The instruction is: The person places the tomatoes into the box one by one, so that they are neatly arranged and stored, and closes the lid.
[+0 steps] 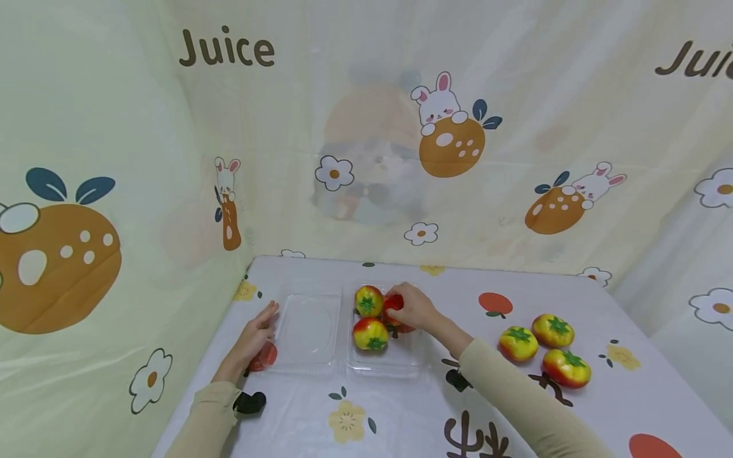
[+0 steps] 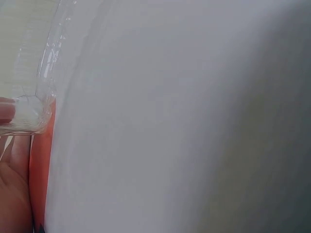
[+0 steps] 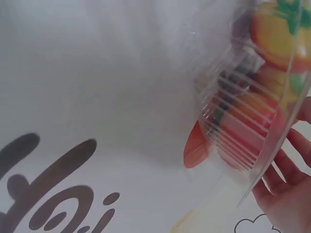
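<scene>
A clear plastic clamshell box lies unfolded, its lid (image 1: 309, 366) on the left and its tray (image 1: 380, 367) on the right. Two toy tomatoes (image 1: 369, 334), yellow and red with green leaf tops, sit in the tray's left half. Fingers and thumb of my right hand (image 1: 417, 308) grip a redder toy tomato (image 1: 393, 305) at the tray's back right; the hand hides part of it. In the right wrist view that tomato (image 3: 245, 128) shows through the ribbed tray wall. My left hand (image 1: 252, 340) rests against the lid's left edge, fingers mostly straight.
Three more toy tomatoes (image 1: 567, 368) lie grouped on the table to the right of my right forearm. The white tablecloth (image 1: 412, 413) carries printed fruit, flowers and lettering. Printed curtains (image 1: 378, 242) hang behind the table and on both sides.
</scene>
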{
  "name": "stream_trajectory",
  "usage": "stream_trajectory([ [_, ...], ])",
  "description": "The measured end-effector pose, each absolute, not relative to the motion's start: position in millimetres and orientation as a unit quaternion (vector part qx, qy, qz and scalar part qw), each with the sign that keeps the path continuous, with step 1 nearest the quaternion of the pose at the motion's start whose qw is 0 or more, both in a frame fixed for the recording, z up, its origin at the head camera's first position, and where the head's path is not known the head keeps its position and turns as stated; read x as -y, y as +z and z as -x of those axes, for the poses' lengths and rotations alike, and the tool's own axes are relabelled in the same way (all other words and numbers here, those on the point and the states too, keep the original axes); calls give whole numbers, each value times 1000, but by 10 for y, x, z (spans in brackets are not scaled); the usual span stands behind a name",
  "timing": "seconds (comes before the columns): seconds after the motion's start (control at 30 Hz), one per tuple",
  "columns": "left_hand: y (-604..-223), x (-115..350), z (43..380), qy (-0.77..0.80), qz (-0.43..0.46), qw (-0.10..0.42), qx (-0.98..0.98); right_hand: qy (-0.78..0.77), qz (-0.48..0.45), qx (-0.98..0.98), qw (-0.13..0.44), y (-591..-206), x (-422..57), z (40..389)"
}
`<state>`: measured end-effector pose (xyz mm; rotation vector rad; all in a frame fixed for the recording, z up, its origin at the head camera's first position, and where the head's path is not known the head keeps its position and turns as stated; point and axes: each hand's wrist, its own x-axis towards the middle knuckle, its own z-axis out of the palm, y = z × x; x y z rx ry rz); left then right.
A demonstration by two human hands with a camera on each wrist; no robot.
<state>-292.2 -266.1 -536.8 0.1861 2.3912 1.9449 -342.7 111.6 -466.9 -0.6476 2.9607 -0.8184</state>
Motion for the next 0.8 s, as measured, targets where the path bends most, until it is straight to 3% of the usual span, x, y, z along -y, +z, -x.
stream_trajectory([
  [0.8,-5382,2659,2936,617,-47,37,-785,-121,248,-961,8,-4619,-1202,3478],
])
